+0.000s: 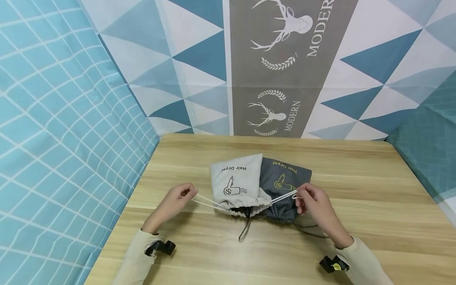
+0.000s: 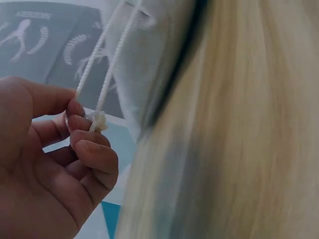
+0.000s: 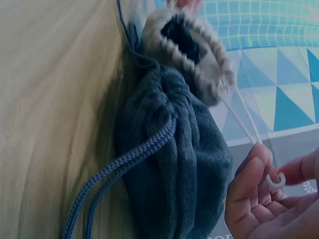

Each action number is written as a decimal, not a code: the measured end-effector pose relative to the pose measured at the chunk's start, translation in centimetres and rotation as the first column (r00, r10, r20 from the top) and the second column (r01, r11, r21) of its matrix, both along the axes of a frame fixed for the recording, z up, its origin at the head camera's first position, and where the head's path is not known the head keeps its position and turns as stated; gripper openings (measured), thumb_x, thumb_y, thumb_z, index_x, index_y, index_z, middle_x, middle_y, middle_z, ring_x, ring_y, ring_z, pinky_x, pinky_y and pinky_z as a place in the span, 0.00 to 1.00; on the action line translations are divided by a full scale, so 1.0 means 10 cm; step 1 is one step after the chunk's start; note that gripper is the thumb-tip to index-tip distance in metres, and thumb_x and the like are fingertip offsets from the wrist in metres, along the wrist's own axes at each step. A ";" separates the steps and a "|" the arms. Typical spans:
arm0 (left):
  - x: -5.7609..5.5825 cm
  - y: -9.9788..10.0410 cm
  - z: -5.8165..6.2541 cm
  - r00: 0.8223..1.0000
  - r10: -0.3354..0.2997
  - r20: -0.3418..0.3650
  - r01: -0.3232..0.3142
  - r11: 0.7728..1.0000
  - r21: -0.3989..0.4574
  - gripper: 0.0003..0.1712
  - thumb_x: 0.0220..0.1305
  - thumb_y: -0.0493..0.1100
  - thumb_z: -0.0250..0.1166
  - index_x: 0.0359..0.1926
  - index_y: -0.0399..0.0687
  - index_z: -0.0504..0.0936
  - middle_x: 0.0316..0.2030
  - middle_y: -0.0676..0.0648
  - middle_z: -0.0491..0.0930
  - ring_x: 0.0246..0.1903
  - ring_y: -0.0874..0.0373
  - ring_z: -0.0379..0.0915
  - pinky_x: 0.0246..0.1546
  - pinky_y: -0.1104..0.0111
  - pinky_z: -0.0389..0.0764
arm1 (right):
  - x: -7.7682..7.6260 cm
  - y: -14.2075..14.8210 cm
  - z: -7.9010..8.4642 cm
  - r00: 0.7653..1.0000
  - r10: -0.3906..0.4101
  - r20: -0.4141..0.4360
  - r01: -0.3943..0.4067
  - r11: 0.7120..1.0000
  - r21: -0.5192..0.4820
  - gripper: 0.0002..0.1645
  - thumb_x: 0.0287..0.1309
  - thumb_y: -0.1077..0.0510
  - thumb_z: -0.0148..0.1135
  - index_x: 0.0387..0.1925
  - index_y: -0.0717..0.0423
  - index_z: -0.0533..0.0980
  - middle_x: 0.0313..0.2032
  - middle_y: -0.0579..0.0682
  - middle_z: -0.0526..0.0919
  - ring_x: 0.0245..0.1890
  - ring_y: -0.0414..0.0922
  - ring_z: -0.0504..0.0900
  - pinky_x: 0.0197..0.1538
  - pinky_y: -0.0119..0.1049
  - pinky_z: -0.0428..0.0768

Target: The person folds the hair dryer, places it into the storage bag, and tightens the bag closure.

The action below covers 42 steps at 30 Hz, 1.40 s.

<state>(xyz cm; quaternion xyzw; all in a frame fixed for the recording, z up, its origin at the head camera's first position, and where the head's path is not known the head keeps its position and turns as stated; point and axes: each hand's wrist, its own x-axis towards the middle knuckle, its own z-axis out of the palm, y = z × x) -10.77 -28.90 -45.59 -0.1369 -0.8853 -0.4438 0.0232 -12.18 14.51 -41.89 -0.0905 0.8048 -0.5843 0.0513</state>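
A light grey drawstring bag (image 1: 233, 180), printed "Hair Dryer" with a dryer picture, lies on the table with its gathered mouth toward me. My left hand (image 1: 179, 200) pinches the white cord at the bag's left; its knotted end (image 2: 97, 121) pokes out between the fingers in the left wrist view. On the other side my right hand (image 1: 313, 202) grips the other white cord (image 3: 246, 119), which runs taut from the mouth. Something dark (image 3: 180, 37) shows inside the partly gathered opening, and a dark cord loop (image 1: 245, 229) hangs out of it.
Partly under the light bag lies a dark grey drawstring bag (image 1: 281, 186) with yellow print, its mouth drawn tight and its dark cords (image 3: 119, 159) trailing on the wooden table (image 1: 228, 261). A patterned cloth (image 1: 199, 79) stands behind the table, and a blue grid cloth (image 1: 64, 118) at left.
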 end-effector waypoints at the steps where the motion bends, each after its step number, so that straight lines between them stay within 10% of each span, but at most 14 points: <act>1: -0.03 -0.01 -0.02 1.000 0.005 -0.008 -0.005 1.000 -0.008 0.17 0.76 0.44 0.56 0.28 0.41 0.74 0.23 0.52 0.70 0.28 0.60 0.69 0.35 0.68 0.74 | -0.01 -0.01 0.00 1.000 -0.005 0.021 0.005 1.000 -0.005 0.16 0.77 0.58 0.44 0.39 0.68 0.72 0.26 0.60 0.78 0.20 0.49 0.79 0.25 0.42 0.80; 11: 0.01 -0.14 0.10 0.996 0.072 -0.058 -0.069 0.996 0.053 0.19 0.77 0.44 0.54 0.25 0.49 0.68 0.20 0.51 0.63 0.21 0.61 0.60 0.27 0.68 0.69 | -0.02 0.01 0.09 0.996 -0.075 -0.049 0.069 0.990 -0.120 0.20 0.78 0.57 0.39 0.38 0.71 0.70 0.25 0.59 0.76 0.21 0.49 0.79 0.25 0.41 0.80; 22: 0.25 -0.28 0.53 0.992 0.055 -0.116 -0.025 0.969 0.245 0.16 0.78 0.39 0.51 0.29 0.41 0.69 0.16 0.49 0.57 0.12 0.58 0.50 0.13 0.66 0.60 | 0.07 0.09 0.31 0.981 -0.075 -0.180 0.039 0.980 -0.197 0.21 0.79 0.59 0.38 0.34 0.71 0.70 0.23 0.60 0.73 0.18 0.50 0.75 0.23 0.40 0.78; 42: 0.51 -0.70 0.32 0.990 0.085 -0.111 -0.054 0.966 0.251 0.17 0.78 0.34 0.49 0.26 0.41 0.67 0.14 0.48 0.55 0.11 0.56 0.48 0.11 0.66 0.58 | 0.17 0.52 -0.05 0.990 -0.102 -0.095 0.084 0.981 -0.172 0.18 0.76 0.63 0.44 0.35 0.77 0.70 0.21 0.53 0.76 0.18 0.44 0.76 0.21 0.37 0.77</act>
